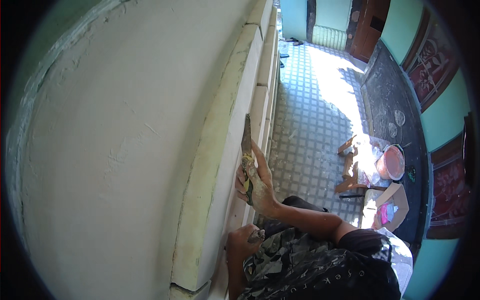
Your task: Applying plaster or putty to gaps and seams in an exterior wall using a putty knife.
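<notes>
Scraper (246,144) grasped in our right hand (261,187), blade alongside pale ledge (212,155); contact we cannot tell. Our left hand (242,242), nearer us, clenched round dirty handle (257,236), rest of it hidden. Off to right: tiled floor (302,130), wooden stool (348,165), pinkish bucket (391,165), open carton (401,207).

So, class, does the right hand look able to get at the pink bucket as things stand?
Probably not: the right hand grips a bladed tool beside the pale ledge, while the pink bucket stands off across the tiled floor, seemingly beyond arm's reach.
</notes>
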`<state>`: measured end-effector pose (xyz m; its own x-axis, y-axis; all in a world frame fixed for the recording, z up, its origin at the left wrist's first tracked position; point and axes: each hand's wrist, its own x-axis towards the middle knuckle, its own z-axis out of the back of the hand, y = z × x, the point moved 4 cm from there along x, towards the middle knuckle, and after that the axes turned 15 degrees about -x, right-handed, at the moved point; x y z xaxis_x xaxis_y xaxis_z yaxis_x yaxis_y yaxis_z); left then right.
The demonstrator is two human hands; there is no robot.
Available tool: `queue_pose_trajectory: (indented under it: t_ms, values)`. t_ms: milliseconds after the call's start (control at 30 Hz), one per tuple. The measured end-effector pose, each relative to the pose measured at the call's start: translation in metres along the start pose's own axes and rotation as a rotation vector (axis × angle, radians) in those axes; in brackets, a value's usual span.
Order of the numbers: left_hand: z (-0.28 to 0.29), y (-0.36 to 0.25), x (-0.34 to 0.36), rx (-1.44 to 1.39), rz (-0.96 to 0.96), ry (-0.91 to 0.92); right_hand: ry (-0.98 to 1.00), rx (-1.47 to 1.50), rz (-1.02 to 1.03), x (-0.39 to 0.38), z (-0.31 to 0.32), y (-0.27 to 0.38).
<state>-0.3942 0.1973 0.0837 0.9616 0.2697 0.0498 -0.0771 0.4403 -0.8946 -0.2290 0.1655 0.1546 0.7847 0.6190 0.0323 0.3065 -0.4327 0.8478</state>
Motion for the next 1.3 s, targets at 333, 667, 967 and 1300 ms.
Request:
queue_pose_trajectory:
  t_ms: [333,667,967,1300]
  values:
    - [-0.007,-0.001,0.004,0.167,-0.045,0.059,-0.192,-0.223,0.121,0.168,0.076,0.074]
    - [-0.007,0.006,0.004,0.164,-0.052,0.056,-0.209,-0.346,0.047,0.164,0.084,0.081]
    - [-0.005,0.007,0.002,0.104,-0.099,0.061,-0.234,-0.230,0.095,0.195,0.090,0.089]
    - [-0.002,-0.009,0.010,0.186,-0.005,0.058,-0.229,-0.325,0.105,0.158,0.077,0.072]
